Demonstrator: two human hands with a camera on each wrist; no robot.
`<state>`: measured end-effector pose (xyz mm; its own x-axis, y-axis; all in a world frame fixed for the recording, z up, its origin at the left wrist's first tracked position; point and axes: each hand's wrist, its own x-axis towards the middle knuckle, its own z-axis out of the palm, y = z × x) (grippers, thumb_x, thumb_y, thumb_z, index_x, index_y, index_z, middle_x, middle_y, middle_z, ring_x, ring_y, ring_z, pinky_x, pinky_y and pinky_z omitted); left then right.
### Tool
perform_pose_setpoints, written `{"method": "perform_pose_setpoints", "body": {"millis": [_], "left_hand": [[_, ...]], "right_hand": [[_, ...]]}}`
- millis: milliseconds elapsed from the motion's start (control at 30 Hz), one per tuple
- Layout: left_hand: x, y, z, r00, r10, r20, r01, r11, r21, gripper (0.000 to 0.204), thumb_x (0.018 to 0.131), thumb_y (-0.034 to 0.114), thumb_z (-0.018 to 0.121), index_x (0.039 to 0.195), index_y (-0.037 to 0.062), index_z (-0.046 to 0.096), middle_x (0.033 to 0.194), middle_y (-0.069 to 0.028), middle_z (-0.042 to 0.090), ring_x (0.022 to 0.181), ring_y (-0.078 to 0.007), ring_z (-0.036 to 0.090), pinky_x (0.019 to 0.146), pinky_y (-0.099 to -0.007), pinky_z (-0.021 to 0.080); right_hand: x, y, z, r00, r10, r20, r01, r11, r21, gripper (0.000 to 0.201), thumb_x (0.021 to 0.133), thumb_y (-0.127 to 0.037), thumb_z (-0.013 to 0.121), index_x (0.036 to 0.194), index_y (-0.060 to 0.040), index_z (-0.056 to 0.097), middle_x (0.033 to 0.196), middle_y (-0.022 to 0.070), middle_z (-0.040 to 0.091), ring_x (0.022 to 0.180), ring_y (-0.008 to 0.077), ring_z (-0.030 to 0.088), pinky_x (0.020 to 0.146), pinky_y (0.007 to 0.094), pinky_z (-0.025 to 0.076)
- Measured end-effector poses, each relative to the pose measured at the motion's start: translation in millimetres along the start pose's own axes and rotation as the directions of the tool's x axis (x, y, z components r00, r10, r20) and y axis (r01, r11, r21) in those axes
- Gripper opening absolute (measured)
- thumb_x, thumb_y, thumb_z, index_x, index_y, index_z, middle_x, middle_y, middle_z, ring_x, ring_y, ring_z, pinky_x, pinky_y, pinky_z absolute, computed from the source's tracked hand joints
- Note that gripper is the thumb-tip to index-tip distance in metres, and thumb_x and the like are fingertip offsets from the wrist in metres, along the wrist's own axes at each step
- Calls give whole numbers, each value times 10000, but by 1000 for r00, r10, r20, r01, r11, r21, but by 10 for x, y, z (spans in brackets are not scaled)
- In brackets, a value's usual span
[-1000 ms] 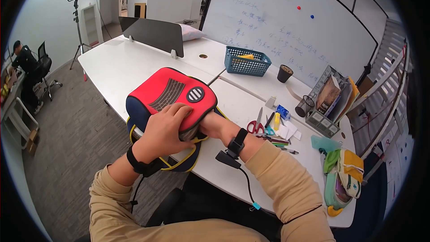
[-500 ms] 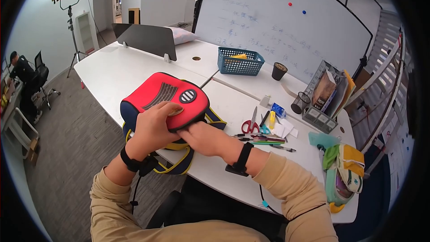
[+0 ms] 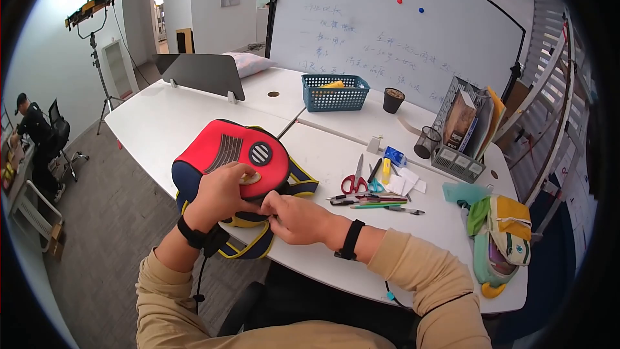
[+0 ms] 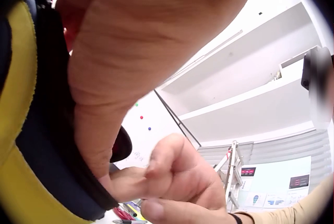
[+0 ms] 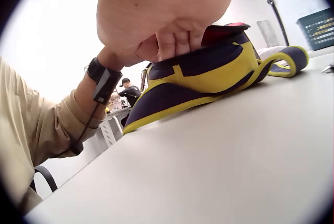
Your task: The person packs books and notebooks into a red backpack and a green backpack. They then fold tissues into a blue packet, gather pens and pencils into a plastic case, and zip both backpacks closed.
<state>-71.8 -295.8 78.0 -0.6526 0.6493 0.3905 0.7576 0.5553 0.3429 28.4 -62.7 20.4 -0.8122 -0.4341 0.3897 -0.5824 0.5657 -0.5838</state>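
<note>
A small red and navy backpack (image 3: 223, 145) with yellow trim lies on the white table near its front edge. My left hand (image 3: 223, 194) grips its near end, fingers on the red face beside a small tan patch, thumb at the dark rim. Close against that thumb, my right hand (image 3: 303, 220) has its fingers curled at the same rim. In the left wrist view the right hand's index finger (image 4: 128, 182) reaches behind the left thumb. The right wrist view shows fingertips right at the backpack's upper edge (image 5: 209, 52); what they pinch there is hidden.
Right of the backpack lie red-handled scissors (image 3: 354, 184), pens (image 3: 378, 201) and white papers (image 3: 403, 183). Farther back stand a blue basket (image 3: 336, 97), a black pot (image 3: 393, 100) and a file holder (image 3: 458, 161). A green and yellow bag (image 3: 500, 239) sits at the right edge.
My right hand has come out from under the red face and now curls at the rim beside the left thumb. The left hand keeps its grip. The head view has shifted.
</note>
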Motion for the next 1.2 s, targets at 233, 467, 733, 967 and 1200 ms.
{"method": "perform_pose_setpoints", "body": {"millis": [233,467,733,967,1200], "left_hand": [[60,-221,51,996,76,40,-77,997,26,823,628,465,1097,1288,77,796,1215,-121,788,1159,-371,772,974,-466,628],[94,-20,98,982,13,189,-26,998,63,837,643,218,1078,1382,91,705,1364,-160,722,1274,-418,719,1056,-496,618],[84,-60,182,975,52,216,-81,989,125,919,635,208,1066,1423,62,617,1388,-212,653,1328,-463,660,1102,-529,591],[189,-192,252,964,22,267,-96,959,268,819,678,65,933,1392,21,533,1358,-258,611,1303,-522,636,1082,-539,584],[328,507,154,972,106,209,-180,909,377,657,741,72,908,1337,7,640,1314,-241,683,1292,-496,668,1056,-534,597]], "right_hand": [[-27,-30,-76,998,-36,53,34,999,30,245,1015,-20,681,1230,-37,566,1104,185,747,1077,422,752,908,504,596],[-167,-138,-201,991,-113,-70,117,991,58,234,991,8,685,1202,-36,596,1054,154,740,1049,399,750,902,483,593],[-802,-111,-819,987,6,-162,-9,1000,-21,142,989,-22,665,1129,-35,654,988,155,759,946,389,768,839,466,600],[-1899,438,-1704,741,523,-422,-396,847,353,167,1035,-13,656,1189,-11,718,1102,112,852,1042,185,810,944,335,631],[-2790,786,-1979,678,597,-429,-580,793,187,324,953,-128,927,1219,-51,758,1196,45,806,1138,164,758,995,347,596]]}}
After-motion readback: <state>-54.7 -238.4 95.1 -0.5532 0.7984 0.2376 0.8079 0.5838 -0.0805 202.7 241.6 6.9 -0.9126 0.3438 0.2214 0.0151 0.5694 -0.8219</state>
